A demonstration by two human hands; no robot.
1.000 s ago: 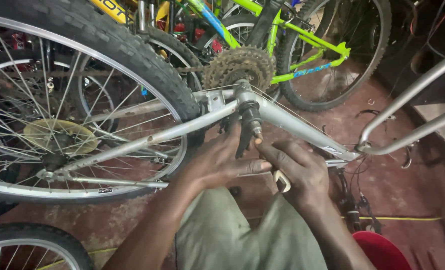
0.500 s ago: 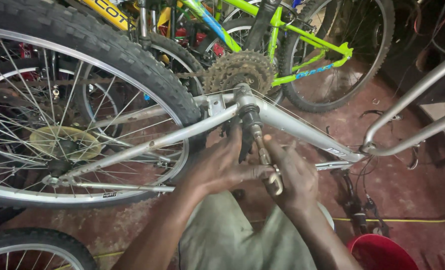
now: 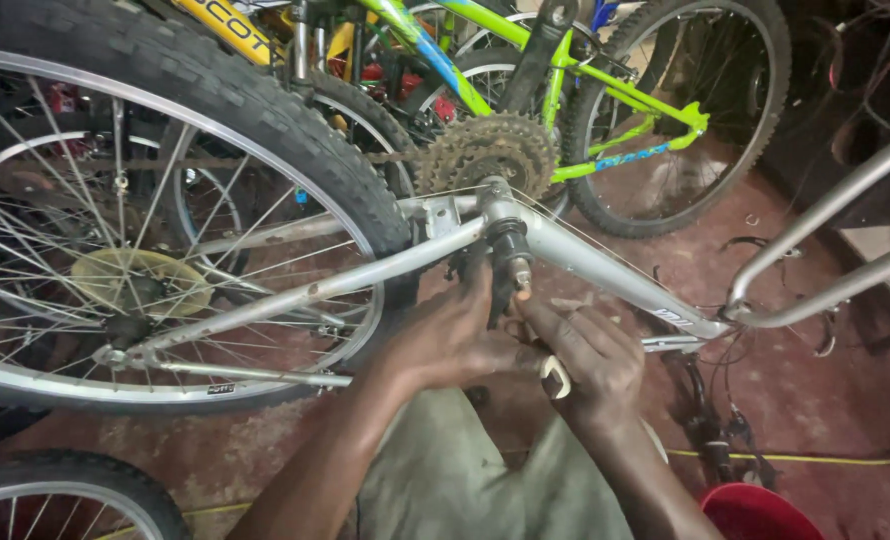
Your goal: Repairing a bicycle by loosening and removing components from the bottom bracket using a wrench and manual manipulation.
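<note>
Below the rusty chainring cluster (image 3: 487,153) of an upturned silver bicycle frame (image 3: 605,265), we work at the bottom bracket axle (image 3: 513,262), a dark stub that juts toward us where the frame tubes meet. Our left hand (image 3: 447,335) wraps its fingers around the dark part just beside the axle, curled and closed on it. Our right hand (image 3: 590,350) sits touching the left, its fingers bent; a pale, hooked metal tool end (image 3: 555,377) shows between the two hands, and the right hand seems to grip it, though we cannot tell how firmly. One right fingertip reaches up to the axle's end.

Left of the hands, the frame's rear wheel (image 3: 165,200) fills much of the view, with its knobby tyre, bright spokes and a dull hub disc. Behind the frame leans a green bicycle (image 3: 605,85), and a yellow frame (image 3: 230,25) shows at the top edge. Near the lower right corner stands a red bucket (image 3: 755,512) on the reddish floor (image 3: 825,400), with a yellow cord (image 3: 815,459) running across it. Another tyre (image 3: 65,490) curves in the lower left.
</note>
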